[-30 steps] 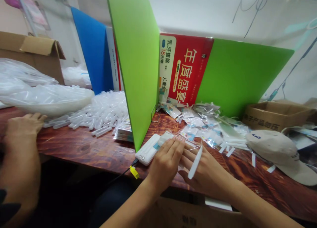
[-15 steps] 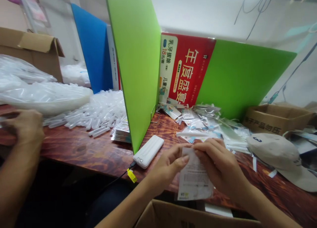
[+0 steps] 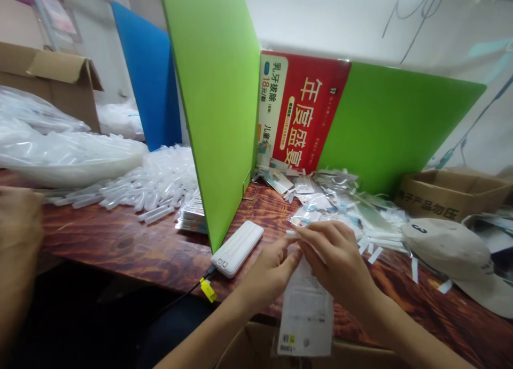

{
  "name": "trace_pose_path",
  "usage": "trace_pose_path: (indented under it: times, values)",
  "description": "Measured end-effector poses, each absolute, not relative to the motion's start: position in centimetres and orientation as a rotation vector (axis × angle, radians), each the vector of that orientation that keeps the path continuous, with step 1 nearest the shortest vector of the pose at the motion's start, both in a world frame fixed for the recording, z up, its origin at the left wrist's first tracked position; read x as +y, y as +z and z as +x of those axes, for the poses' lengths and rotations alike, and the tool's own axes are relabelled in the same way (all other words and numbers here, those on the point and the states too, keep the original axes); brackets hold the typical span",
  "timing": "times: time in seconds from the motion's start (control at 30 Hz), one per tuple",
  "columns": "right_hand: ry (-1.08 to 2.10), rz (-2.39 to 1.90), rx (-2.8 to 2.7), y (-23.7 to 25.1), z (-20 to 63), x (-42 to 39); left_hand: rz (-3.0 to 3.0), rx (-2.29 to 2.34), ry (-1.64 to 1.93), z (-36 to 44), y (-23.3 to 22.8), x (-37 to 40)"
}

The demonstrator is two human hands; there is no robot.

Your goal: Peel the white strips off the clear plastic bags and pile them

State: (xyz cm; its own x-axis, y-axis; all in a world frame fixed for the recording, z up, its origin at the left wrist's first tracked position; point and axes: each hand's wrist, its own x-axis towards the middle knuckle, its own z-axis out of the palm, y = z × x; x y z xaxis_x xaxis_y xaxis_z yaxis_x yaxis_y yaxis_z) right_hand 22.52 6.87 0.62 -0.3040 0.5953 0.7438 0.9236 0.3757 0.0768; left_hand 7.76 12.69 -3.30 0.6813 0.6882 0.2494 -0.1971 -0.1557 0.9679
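Note:
A clear plastic packet with a white printed card inside (image 3: 306,321) hangs from both hands above the table's front edge. My left hand (image 3: 278,264) pinches its top edge between thumb and fingers. Close against it, my right hand (image 3: 332,251) has its fingers closed on the same top edge. A short white end (image 3: 292,233) sticks out by the fingertips; what it belongs to is hidden. Just behind the hands lies a loose pile of clear packets with printed cards (image 3: 320,200).
A white power bank (image 3: 238,248) with a cable lies left of my hands. Green panels (image 3: 212,91) stand upright. White tubes (image 3: 148,182) are heaped beyond, near another person's hand (image 3: 18,219). A cap (image 3: 449,251) and carton (image 3: 452,192) sit right; an open box (image 3: 256,339) is below.
The packet hangs lower and shows more of its printed face. My right hand has shifted a little left, nearer my left hand. The other person's hand has moved left.

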Motion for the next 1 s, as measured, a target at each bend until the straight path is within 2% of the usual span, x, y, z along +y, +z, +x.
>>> trace_pose_path:
  times: [0.2, 0.37, 0.7, 1.0]
  values:
    - [-0.693, -1.311, -2.256, 0.4, 22.7, 7.3, 1.900, 0.503, 0.804, 7.9, -3.6, 12.8]
    - [-0.664, -1.373, -2.260, 0.6, 23.0, 7.0, 1.911, 0.381, 0.715, 7.5, -3.1, 12.9]
    - [-0.307, -1.401, -1.874, 0.3, 23.6, 7.0, 1.716, 0.346, 0.688, 7.8, -3.4, 12.8]
    - [-0.175, -1.555, -1.427, 0.7, 26.2, 8.2, 1.467, 0.392, 0.799, 6.6, -3.0, 12.7]
